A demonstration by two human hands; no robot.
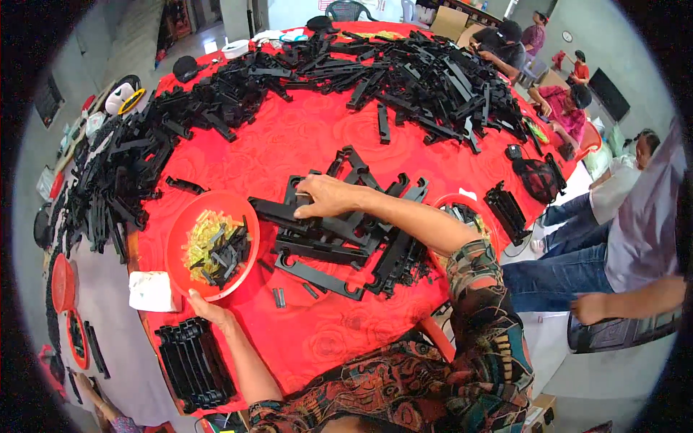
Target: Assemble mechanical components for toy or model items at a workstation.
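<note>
My left hand (211, 312) grips the near rim of a round red plastic bowl (175, 249), its thumb at the edge. In the bowl lie small yellow translucent pieces (202, 238) and small dark grey pieces (229, 256). To the right of the bowl, my right hand (328, 196) is closed on a long black plastic part (273, 211), whose left end reaches close to the bowl's rim. Under and around that hand is a loose pile of similar black parts (325, 278), some with round notches. A few short grey pieces (279, 297) rest on the cloth just below.
A red patterned cloth (303, 130) covers the table. Black parts are heaped along its far edge (433, 86) and left side (112, 180). Stacked black parts (195, 364) and a white packet (151, 291) sit near the left edge. Other people sit and stand at the right.
</note>
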